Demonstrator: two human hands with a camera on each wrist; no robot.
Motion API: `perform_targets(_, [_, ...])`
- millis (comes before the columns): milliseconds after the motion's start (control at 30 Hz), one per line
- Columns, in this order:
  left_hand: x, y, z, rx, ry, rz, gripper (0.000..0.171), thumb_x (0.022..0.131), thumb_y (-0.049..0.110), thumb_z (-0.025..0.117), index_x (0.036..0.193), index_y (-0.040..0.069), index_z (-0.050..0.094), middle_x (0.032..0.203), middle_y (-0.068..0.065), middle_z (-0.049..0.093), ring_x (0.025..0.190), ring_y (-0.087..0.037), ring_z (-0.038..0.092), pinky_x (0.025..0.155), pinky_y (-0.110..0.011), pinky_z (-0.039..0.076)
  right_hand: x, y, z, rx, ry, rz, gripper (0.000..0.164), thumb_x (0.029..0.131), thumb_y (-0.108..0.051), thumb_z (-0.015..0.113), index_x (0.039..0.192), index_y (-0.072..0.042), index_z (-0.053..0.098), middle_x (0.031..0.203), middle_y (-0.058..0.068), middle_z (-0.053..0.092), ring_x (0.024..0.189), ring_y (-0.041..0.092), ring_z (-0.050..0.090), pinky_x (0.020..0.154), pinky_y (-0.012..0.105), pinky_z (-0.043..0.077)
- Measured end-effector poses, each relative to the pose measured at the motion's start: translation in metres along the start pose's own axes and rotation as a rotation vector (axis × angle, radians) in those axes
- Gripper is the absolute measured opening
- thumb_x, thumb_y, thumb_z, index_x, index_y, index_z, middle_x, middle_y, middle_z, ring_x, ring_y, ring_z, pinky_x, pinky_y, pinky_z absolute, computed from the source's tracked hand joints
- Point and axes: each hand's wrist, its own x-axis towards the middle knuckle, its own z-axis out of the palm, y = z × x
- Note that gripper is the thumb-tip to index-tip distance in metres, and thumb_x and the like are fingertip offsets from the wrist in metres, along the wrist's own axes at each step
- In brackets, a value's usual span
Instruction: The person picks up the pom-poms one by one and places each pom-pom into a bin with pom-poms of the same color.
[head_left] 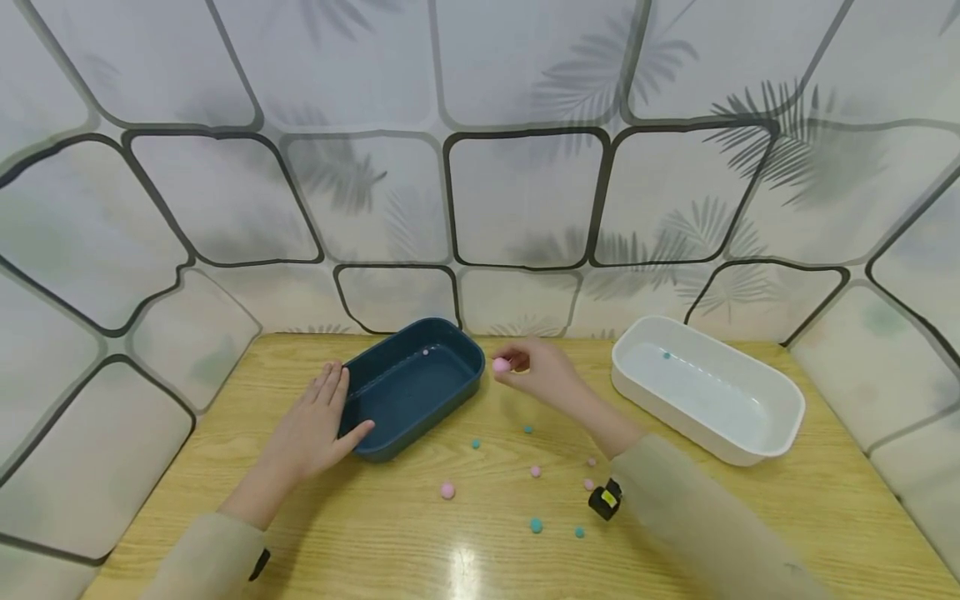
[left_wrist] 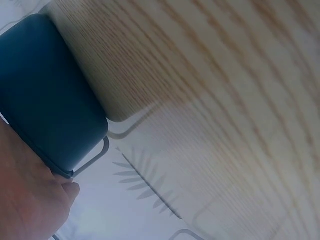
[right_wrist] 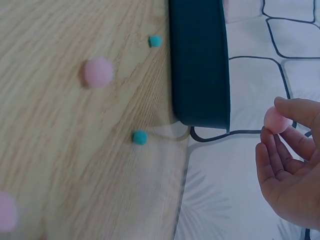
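A pink ball point(head_left: 502, 365) is being pinched between the thumb and fingertips of the right hand point(head_left: 536, 371), its other fingers being loosely bent. The ball is being held above the table point(head_left: 360, 533), just beside the right end of a dark blue basin point(head_left: 431, 425). The left end of that basin is being touched by the left hand point(head_left: 311, 425), whose fingers are being kept straight and close together, with the thumb being spread away from them across the near corner of the rim. Inside the blue basin, 1 small pink ball point(head_left: 425, 352) is being contained. To the right, well apart, a white basin point(head_left: 697, 425) is being seen, with 1 small teal piece point(head_left: 667, 356) being contained in it. Between and in front of the basins, 4 loose pink balls point(head_left: 447, 490) and 4 loose teal pieces point(head_left: 536, 526) of differing sizes are being borne by the table. A small black device point(head_left: 605, 500) is being worn at the right wrist. Behind the table, a wall covering point(head_left: 525, 200) is being patterned with stone outlines and grey leaves.
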Motion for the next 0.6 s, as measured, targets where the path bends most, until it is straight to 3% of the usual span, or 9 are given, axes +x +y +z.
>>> perform_targets(467, [-0.001,0.000,0.000,-0.007,-0.007,-0.009,0.095,0.105,0.053,0.059,0.161,-0.016,0.026,0.170,-0.036,0.023,0.160,-0.052,0.022,0.130,-0.062,0.027,0.048,-0.022,0.025,0.127,-0.085,0.047,0.030,0.096,-0.011,0.079,0.123,0.000,0.076,0.115,0.016,0.077,0.100,0.026,0.071,0.082,0.028,0.059])
perform_targets(600, [0.000,0.002,-0.003,-0.003,0.000,-0.001,0.094,0.104,0.053,0.060,0.160,-0.016,0.028,0.169,-0.037,0.026,0.160,-0.052,0.024,0.129,-0.061,0.030,0.056,-0.023,0.039,0.138,-0.090,0.069,0.028,0.095,-0.011,0.080,0.122,-0.002,0.076,0.118,0.016,0.076,0.102,0.026,0.072,0.085,0.028,0.060])
